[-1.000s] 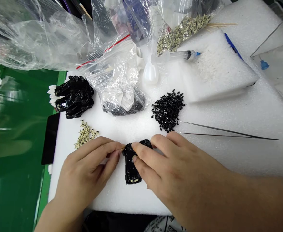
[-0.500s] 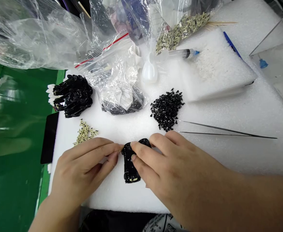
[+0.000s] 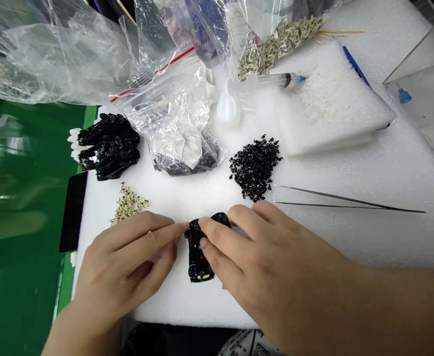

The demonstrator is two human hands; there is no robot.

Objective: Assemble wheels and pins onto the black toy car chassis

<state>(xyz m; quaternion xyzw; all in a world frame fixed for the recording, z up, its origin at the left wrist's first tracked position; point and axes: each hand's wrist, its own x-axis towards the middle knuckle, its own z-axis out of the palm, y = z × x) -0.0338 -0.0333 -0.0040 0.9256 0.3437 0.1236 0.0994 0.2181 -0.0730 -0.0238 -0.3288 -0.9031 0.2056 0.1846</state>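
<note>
A small glossy black piece (image 3: 199,257), shaped like a toy car body, stands on the white foam board (image 3: 179,306). My right hand (image 3: 254,247) grips it from the right, fingertips on its upper part. At its upper left corner the index fingertip of my left hand (image 3: 135,252) touches the edge; the thumb is bent below, and anything between those fingers is too small to make out. Beyond the hands lie a heap of tiny black parts (image 3: 256,168) and a smaller heap of pale yellow-green bits (image 3: 127,203). Metal tweezers (image 3: 350,198) rest to the right.
Shiny black pieces (image 3: 111,146) are stacked at the left. Zip bags (image 3: 183,113), a white bottle tip (image 3: 228,109), a syringe (image 3: 276,80) and a foam-covered block (image 3: 335,99) lie at the back. A dark flat object (image 3: 73,212) sits at the left edge.
My left thumb has drawn back from the index fingertip, down and to the left. My right hand keeps its grip on the black piece. The view has shifted slightly.
</note>
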